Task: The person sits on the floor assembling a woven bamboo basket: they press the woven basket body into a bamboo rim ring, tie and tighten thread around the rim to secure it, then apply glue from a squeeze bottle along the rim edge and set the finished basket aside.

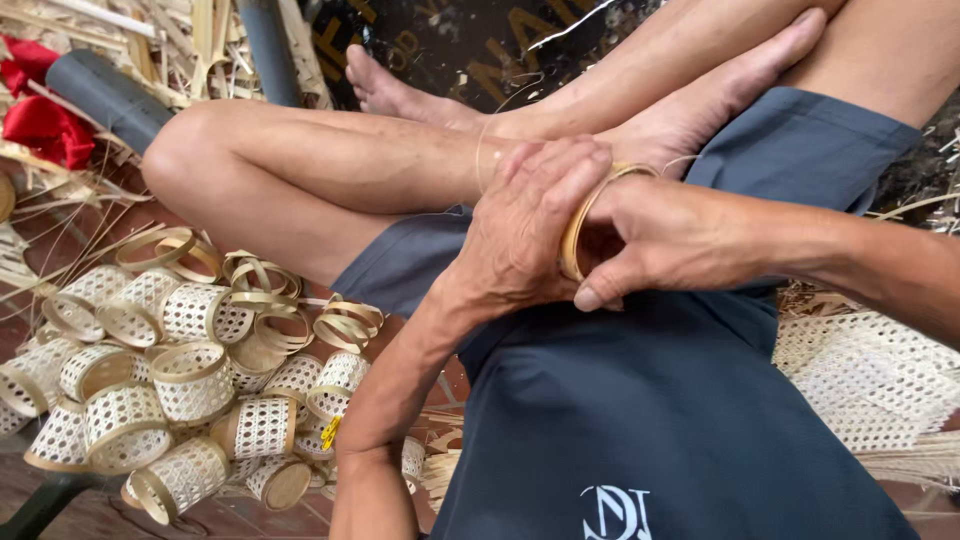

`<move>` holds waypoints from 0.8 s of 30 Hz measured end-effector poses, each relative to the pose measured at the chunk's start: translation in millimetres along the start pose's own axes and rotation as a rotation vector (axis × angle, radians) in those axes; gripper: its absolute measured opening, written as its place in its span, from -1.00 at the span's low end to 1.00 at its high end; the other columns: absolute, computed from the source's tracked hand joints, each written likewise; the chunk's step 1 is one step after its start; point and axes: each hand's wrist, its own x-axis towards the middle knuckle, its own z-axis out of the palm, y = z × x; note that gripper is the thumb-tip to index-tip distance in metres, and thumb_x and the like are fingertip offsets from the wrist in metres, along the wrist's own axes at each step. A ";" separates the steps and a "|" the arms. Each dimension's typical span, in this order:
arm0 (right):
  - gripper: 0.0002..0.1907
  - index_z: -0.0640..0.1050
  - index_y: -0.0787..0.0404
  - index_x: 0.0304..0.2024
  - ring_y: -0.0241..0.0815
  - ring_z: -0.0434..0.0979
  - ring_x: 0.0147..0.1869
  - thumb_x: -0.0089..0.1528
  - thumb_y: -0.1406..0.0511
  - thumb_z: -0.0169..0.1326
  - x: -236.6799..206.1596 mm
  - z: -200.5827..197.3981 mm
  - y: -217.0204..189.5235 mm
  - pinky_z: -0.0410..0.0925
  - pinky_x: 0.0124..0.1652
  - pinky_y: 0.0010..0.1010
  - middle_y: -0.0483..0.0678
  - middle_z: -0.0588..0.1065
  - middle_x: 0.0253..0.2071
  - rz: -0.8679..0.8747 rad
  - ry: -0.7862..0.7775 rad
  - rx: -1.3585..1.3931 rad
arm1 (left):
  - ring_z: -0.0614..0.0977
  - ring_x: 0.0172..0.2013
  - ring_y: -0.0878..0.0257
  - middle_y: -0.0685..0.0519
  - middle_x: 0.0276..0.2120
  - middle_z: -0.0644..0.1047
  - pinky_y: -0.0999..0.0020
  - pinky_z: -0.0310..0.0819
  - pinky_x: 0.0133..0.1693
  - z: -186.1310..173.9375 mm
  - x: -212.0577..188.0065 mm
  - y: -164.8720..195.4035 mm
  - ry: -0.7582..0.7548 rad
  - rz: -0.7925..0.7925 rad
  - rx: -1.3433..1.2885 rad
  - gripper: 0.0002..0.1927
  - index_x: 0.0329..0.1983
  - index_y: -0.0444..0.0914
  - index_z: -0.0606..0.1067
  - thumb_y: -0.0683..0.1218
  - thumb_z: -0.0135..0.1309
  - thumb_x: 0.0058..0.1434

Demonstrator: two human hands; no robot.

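Observation:
A thin bamboo ring (577, 228) stands on edge between my two hands, above my lap in dark blue shorts (640, 400). My left hand (525, 235) wraps over the ring from the left, fingers curled across its top. Gripping the ring's right side is my right hand (655, 240), thumb pressed at the lower rim. A fine pale strand (482, 160) loops up from the hands across my crossed bare legs. What lies inside the ring is hidden by my fingers.
A heap of small woven cane cylinders (170, 385) and loose bamboo hoops (265, 290) lies on the floor at left. A sheet of open cane webbing (875, 375) lies at right. Bamboo strips, a grey tube (105, 95) and red cloth (45, 125) sit at upper left.

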 end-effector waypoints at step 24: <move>-0.80 0.58 0.26 -0.38 -0.39 0.46 -0.38 0.01 0.30 0.30 0.4 5.4 5.2 0.38 -0.39 -0.49 -0.16 0.51 -0.46 -0.045 0.134 0.024 | 0.54 0.27 -0.08 -0.16 0.27 0.44 0.04 0.39 0.31 11.7 -1.1 5.5 0.134 -0.018 0.040 -0.27 0.39 -0.31 0.20 -0.08 0.29 0.26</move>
